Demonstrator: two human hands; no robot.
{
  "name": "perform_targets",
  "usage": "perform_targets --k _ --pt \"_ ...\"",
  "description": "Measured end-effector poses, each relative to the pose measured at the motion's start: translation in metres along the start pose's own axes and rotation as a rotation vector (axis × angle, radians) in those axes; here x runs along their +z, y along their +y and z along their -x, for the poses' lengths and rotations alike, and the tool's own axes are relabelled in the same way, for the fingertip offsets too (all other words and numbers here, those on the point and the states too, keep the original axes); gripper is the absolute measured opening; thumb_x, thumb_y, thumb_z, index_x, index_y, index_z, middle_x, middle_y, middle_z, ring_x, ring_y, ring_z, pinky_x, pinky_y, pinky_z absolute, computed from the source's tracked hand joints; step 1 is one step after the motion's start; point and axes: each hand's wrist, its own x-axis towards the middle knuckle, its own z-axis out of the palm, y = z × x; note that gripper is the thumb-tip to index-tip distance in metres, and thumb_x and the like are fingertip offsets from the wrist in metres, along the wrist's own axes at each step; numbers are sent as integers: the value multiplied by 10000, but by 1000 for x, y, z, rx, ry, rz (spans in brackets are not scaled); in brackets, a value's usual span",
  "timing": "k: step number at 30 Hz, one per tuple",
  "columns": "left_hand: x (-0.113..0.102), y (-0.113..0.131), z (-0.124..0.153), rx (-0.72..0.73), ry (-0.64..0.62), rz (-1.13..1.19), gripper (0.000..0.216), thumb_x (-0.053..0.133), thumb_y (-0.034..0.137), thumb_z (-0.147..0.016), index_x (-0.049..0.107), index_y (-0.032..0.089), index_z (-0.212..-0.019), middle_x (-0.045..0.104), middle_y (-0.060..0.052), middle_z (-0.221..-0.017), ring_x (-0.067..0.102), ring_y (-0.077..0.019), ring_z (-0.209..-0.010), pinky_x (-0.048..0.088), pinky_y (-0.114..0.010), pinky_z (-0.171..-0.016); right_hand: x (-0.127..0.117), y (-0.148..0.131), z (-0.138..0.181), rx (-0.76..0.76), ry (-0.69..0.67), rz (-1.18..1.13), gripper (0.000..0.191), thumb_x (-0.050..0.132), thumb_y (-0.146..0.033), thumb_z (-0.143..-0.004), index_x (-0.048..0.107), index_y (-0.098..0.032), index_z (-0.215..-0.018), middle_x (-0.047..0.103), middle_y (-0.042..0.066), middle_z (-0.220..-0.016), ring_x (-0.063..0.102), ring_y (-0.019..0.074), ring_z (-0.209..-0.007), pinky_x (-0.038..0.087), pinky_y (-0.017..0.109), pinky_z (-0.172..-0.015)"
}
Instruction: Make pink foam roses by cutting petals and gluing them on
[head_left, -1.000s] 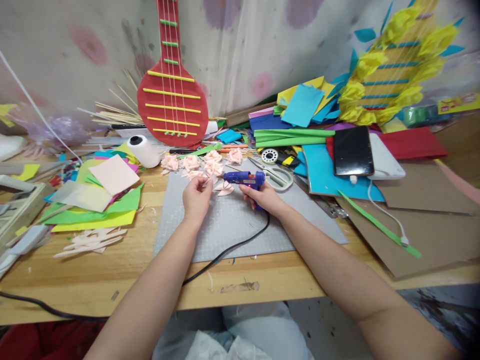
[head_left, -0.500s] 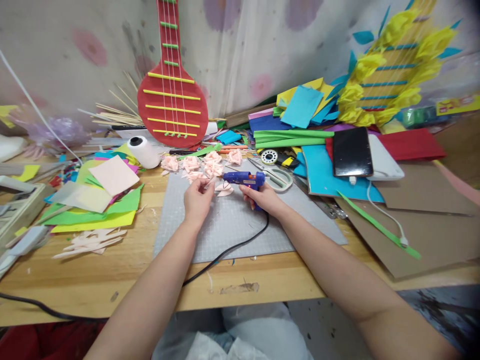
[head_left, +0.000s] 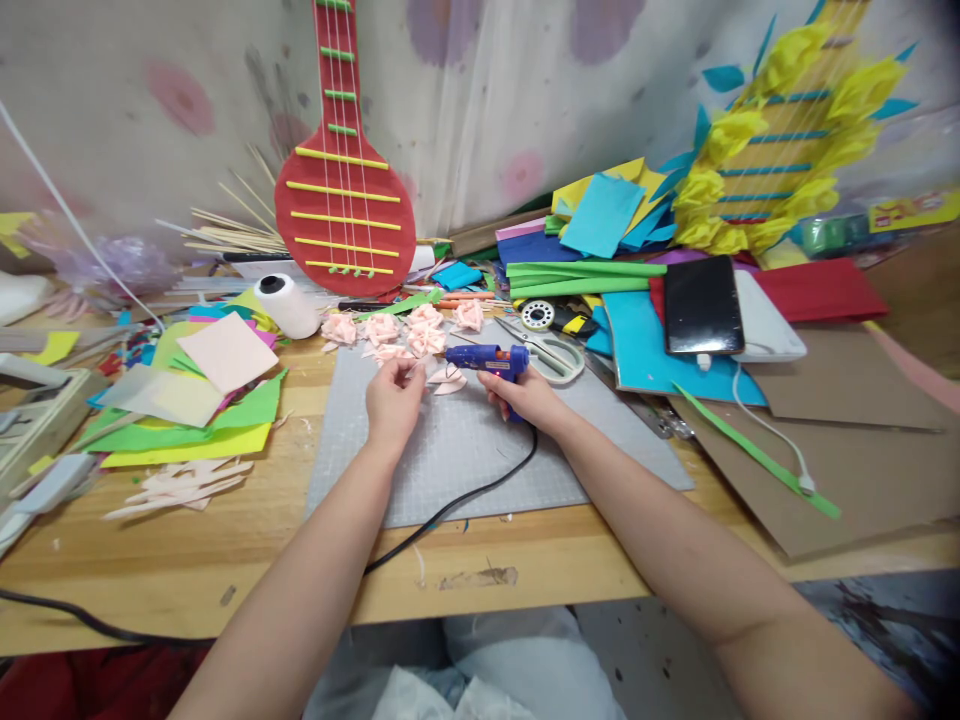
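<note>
My right hand [head_left: 523,396] is wrapped round a blue hot glue gun [head_left: 480,357], its nozzle pointing left. A black cord runs from its handle across the grey cutting mat [head_left: 450,470]. My left hand [head_left: 395,400] is closed in a pinch just left of the nozzle. What it pinches looks like a small pale pink paper piece, mostly hidden by the fingers. Beyond the hands lie several pink paper flowers [head_left: 381,327]. Loose pink petals [head_left: 448,380] rest on the mat below the gun's nozzle.
Scissors [head_left: 559,358] lie behind the glue gun. A white thread spool [head_left: 286,305] and stacked coloured paper [head_left: 187,430] are on the left. A red paper lute [head_left: 345,215] leans at the back. On the right are a black phone [head_left: 703,306] and brown cardboard [head_left: 847,480].
My left hand has shifted very slightly left, away from the nozzle. The right hand and the glue gun stay nearly in place.
</note>
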Motion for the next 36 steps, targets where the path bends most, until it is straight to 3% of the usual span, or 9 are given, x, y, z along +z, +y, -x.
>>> perform_targets --k 36 --pt "-1 2 -1 4 44 41 125 578 297 -707 568 174 -732 589 20 -660 551 -89 -507 410 -192 -455 1 -5 2 24 -22 63 369 623 -523 -680 505 -176 -640 492 -42 -468 448 66 -338 376 199 -336"
